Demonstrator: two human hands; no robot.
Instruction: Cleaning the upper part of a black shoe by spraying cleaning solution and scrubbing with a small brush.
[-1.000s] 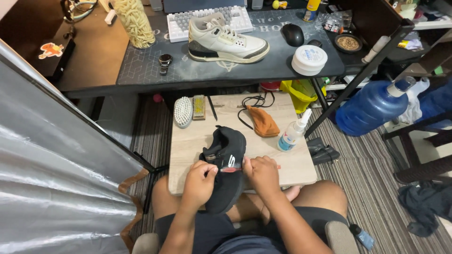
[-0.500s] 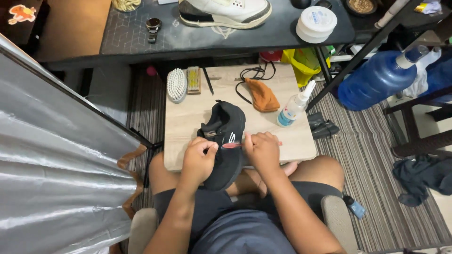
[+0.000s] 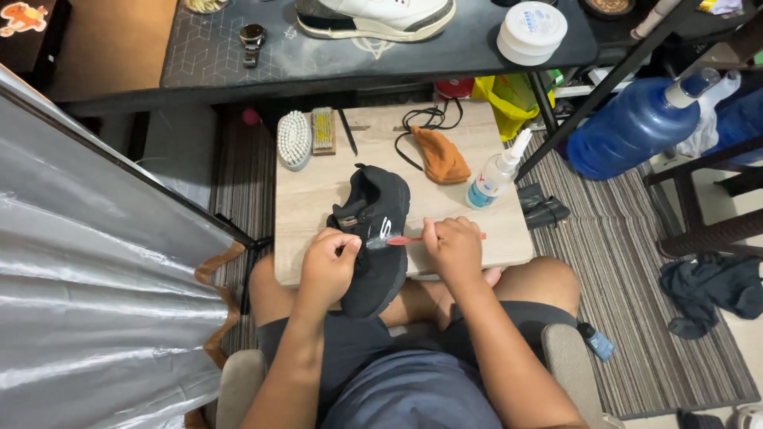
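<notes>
Black shoe (image 3: 373, 230), red toothbrush (image 3: 413, 238) against it

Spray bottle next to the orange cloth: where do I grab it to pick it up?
Grab the spray bottle around its clear body, coming from the right side, probably. It leans with its white nozzle pointing up and away, so the body is the widest free part, and the orange cloth crowds its left.

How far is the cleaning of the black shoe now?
Done: cannot tell; no clearly cleaned part shows. In hand: left hand steadies the black shoe, right hand holds a red toothbrush against its side. Left: white brush, orange cloth and spray bottle lie untouched.
</notes>
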